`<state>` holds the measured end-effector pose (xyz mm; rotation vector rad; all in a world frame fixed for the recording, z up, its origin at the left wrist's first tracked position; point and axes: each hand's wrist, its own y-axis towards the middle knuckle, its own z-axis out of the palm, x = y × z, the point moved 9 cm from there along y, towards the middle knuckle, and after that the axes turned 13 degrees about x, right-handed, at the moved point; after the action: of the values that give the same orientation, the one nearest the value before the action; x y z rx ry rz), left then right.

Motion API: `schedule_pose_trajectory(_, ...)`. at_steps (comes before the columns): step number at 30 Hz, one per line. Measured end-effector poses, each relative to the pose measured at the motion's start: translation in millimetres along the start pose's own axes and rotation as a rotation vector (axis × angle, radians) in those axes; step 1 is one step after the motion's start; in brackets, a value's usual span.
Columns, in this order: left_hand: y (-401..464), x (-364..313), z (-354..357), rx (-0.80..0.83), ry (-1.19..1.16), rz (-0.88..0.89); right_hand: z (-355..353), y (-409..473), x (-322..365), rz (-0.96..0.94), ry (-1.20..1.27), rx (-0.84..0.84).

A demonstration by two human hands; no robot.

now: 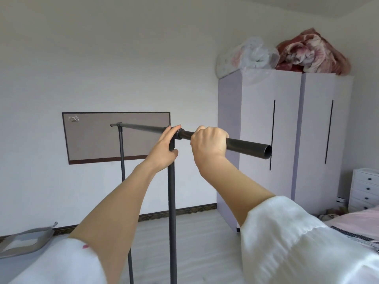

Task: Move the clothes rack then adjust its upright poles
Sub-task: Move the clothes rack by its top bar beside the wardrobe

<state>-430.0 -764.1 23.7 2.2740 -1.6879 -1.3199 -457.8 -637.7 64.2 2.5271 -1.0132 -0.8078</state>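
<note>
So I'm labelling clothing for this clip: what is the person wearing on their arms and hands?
Both forearms are bare, as are the left hand and right hand: no gloves, rings or watch visible. White, slightly shiny sleeves are pushed up toward the elbows; the left sleeve carries a small pink mark, the right sleeve looks plain.

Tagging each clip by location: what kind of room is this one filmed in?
Most likely a bedroom in a home. A tall white wardrobe stands against the wall with bundled bedding piled on top, a white chest of drawers sits beside it, and the corner of a pink bed shows at the right edge.
</note>
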Motion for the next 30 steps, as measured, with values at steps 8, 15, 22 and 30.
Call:
schedule_pose_trajectory(8, 67.3, 74.1, -17.3, 0.015, -0.005, -0.019, 29.5, 90.2, 45.6, -0.011, -0.007, 0.016)
schedule_pose_trajectory(15, 124.3, 139.6, -38.1, 0.046, -0.033, 0.023, 51.1, 166.7, 87.5, 0.032, 0.002, -0.01)
schedule_pose_trajectory(22, 174.3, 217.8, -77.7, 0.071, 0.027, 0.002, 65.5, 246.3, 157.0, 0.023, 0.018, 0.014)
schedule_pose_trajectory(30, 232.5, 276.6, -94.8, 0.047, 0.148, 0.005, 88.9, 314.9, 188.0, 0.031, -0.001, 0.005)
